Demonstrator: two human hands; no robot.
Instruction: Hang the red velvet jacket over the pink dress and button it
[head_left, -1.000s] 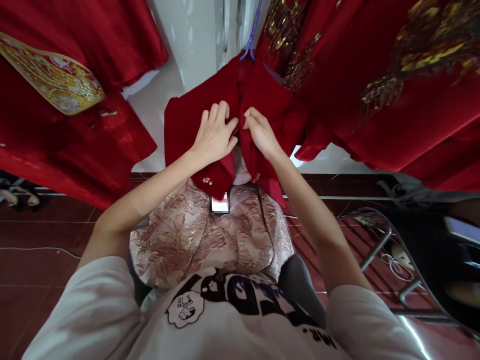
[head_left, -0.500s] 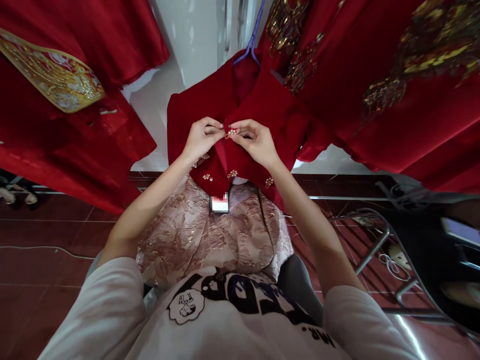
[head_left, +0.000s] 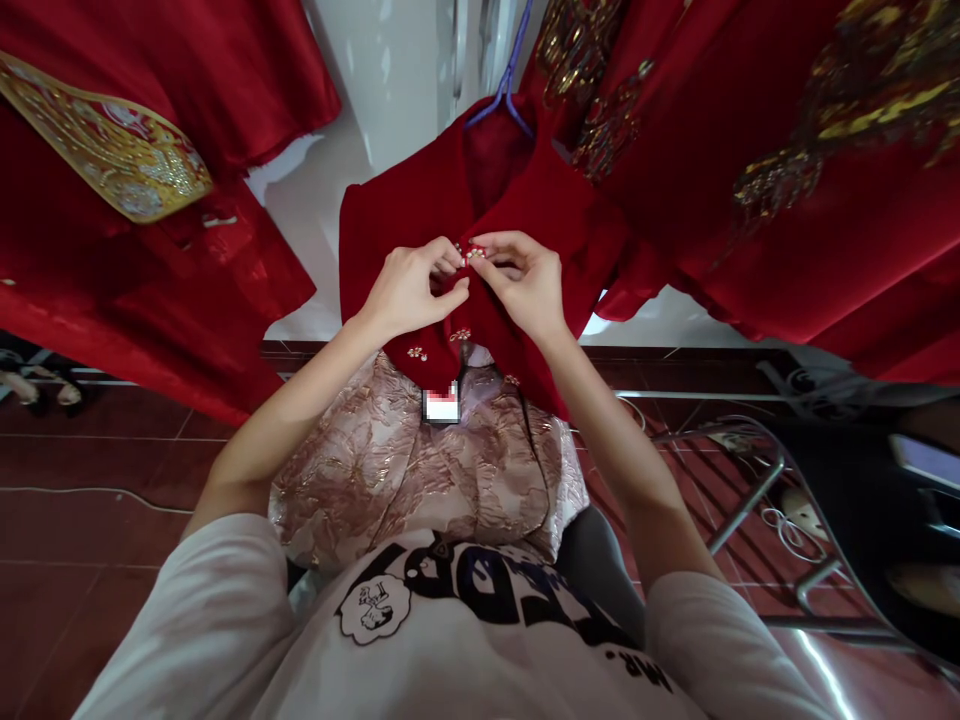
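A dark red jacket point(head_left: 401, 215) hangs in front of me on a purple hanger point(head_left: 511, 75), its neck open. My right hand point(head_left: 529, 280) pinches the jacket's front edge at a beaded flower-shaped button point(head_left: 475, 254). Close beside it, my left hand point(head_left: 420, 285) has its thumb spread away from the fingers; the fingertips are near the button, and whether they touch it is hard to see. Lower on the front are another beaded flower button point(head_left: 460, 335) and a small flower ornament point(head_left: 417, 353).
Red garments with gold embroidery point(head_left: 150, 170) hang at left, and a sequined red one point(head_left: 817, 250) at right. Pink-gold brocade cloth point(head_left: 420, 470) covers my lap, with a phone point(head_left: 442, 405) on it. A black chair point(head_left: 847, 500) stands at right; cables point(head_left: 787, 530) lie on the tiled floor.
My left thumb has moved away from its fingers, opening the earlier pinch. My right hand has shifted slightly right and up with the flower button, and the jacket front has moved with it.
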